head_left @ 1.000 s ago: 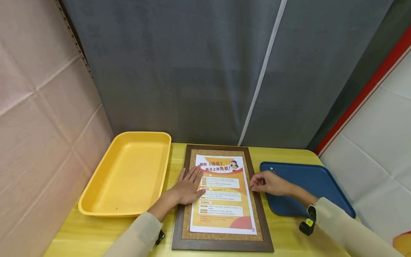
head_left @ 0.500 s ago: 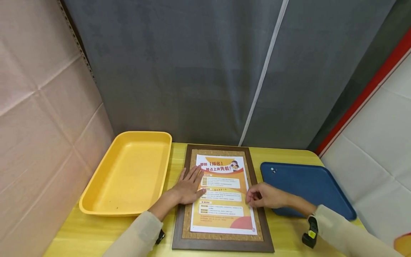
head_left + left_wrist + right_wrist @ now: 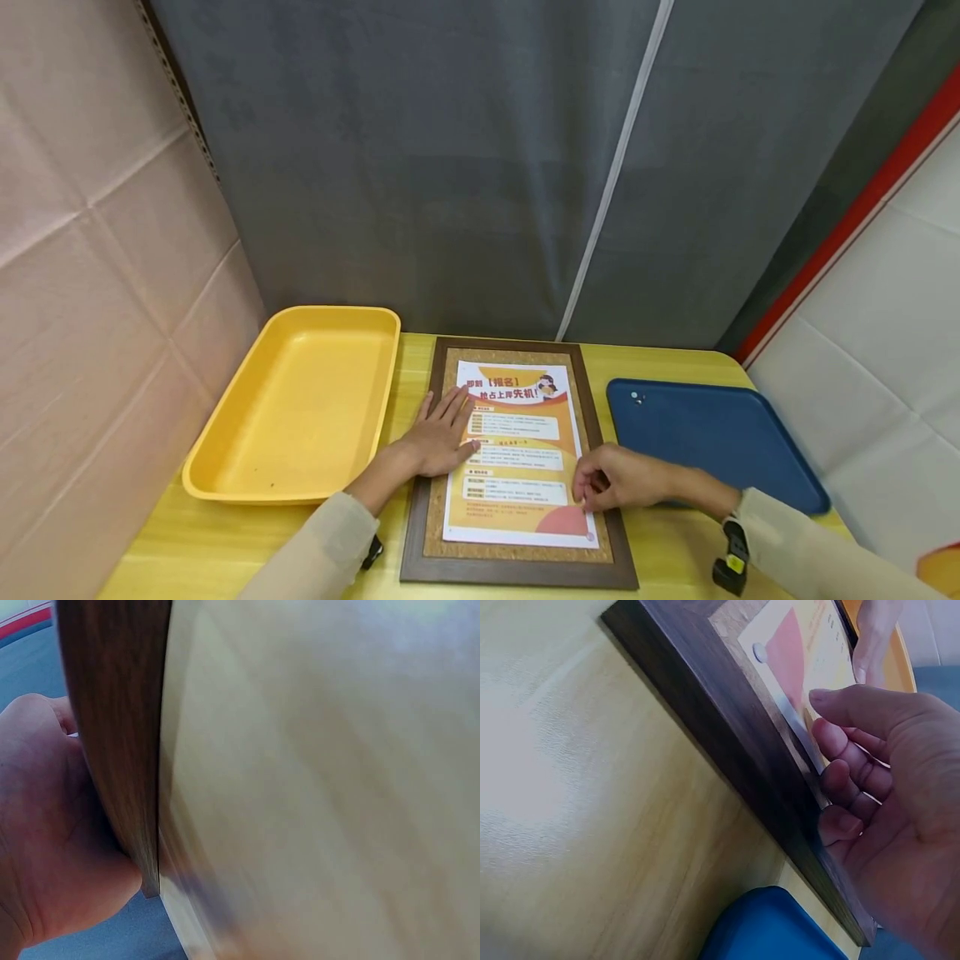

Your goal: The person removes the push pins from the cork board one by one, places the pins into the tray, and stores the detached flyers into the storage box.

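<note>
A printed paper poster with orange bands and red lettering lies on a cork board with a dark brown frame. My left hand rests flat, fingers spread, over the poster's left edge and the frame. In the left wrist view its palm overhangs the frame's side. My right hand has curled fingers over the poster's lower right edge. The right wrist view shows its thumb and fingertips right at the paper's edge; I cannot tell if they pinch anything.
A deep yellow tray stands left of the board. To the right is a blue tray with small shiny pieces at its upper left corner. All rest on a yellow wood-grain table. A grey curtain hangs behind.
My right hand has moved from the frame's right side down along the poster's right edge toward its lower corner. The left hand, poster and board stay in place.
</note>
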`<action>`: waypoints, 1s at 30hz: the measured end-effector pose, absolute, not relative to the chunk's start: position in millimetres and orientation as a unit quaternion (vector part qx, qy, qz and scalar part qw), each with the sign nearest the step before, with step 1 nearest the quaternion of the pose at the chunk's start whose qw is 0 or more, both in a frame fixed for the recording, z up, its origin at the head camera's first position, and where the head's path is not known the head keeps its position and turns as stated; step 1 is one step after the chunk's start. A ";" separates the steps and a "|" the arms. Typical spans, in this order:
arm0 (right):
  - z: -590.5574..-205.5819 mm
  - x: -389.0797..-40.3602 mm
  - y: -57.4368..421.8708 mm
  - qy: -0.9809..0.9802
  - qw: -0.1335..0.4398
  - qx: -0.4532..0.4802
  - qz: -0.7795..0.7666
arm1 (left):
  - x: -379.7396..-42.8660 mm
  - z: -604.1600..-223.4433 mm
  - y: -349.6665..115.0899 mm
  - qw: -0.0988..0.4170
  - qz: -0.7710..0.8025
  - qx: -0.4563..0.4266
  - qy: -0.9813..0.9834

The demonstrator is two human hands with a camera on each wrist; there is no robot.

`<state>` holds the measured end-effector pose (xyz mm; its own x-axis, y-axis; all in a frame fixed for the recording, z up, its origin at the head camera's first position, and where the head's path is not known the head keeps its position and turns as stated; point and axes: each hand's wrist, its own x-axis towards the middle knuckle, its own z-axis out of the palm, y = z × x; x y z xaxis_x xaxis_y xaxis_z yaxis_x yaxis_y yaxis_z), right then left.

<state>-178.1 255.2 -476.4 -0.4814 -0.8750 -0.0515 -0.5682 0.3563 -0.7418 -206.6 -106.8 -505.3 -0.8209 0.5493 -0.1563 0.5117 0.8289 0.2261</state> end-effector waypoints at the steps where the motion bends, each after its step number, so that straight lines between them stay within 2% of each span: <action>1: -476.5 -176.7 255.1 0.791 0.232 -0.455 -0.337 | -206.9 -506.1 -107.1 0.109 0.088 0.280 0.950; 7: -476.2 -168.4 253.3 0.784 0.237 -0.473 -0.324 | -210.7 -516.6 -108.3 0.106 0.107 0.281 0.948; 18: -480.8 -159.8 253.0 0.779 0.198 -0.515 -0.299 | -205.1 -504.3 -106.4 0.108 0.103 0.280 0.948; 30: -480.6 -157.9 253.4 0.771 0.180 -0.536 -0.292 | -211.9 -518.5 -108.9 0.104 0.101 0.282 0.948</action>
